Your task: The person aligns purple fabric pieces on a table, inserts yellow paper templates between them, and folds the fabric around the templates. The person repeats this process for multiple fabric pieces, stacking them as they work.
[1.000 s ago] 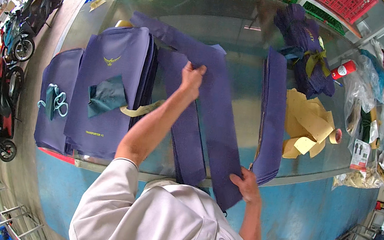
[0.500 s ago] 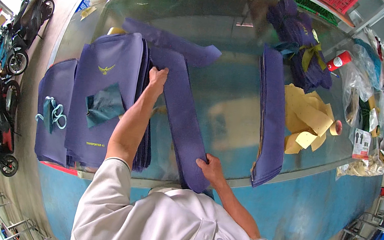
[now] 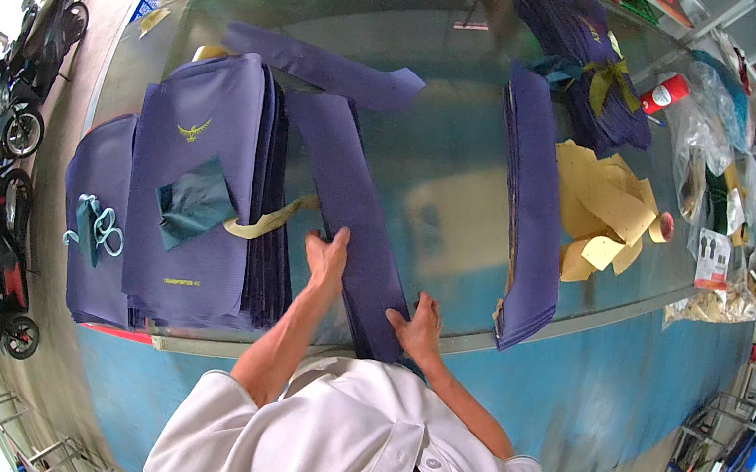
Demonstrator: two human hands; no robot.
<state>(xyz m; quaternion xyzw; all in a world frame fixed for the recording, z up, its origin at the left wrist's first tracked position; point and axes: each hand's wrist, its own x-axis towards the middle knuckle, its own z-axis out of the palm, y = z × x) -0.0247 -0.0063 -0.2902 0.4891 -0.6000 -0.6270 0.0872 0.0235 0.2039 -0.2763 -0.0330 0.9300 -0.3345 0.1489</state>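
Observation:
A long stack of purple fabric strips [image 3: 355,192] lies slantwise on the table in front of me, its near end close to my shirt. My left hand [image 3: 327,255] grips the stack's left edge about midway along. Nearer me, my right hand [image 3: 419,329] is closed on the right edge, its thumb on top and its other fingers partly hidden. To the left is a pile of larger purple panels [image 3: 184,259], with a dark teal cloth piece [image 3: 195,204] on top. A yellowish fabric band [image 3: 268,221] runs from that piece toward the strips.
Scissors [image 3: 109,231] with pale blue handles lie on a second purple pile at far left. A single purple strip [image 3: 326,67] lies beyond. Rightward are another strip stack [image 3: 530,212], yellow scraps [image 3: 597,213], a tied purple bundle [image 3: 590,72], a red-and-white can [image 3: 665,94] and plastic bags.
My left hand has come down from the far end of the strip stack to its middle left edge. The yellowish band shows where my forearm was. My right hand stays on the right edge.

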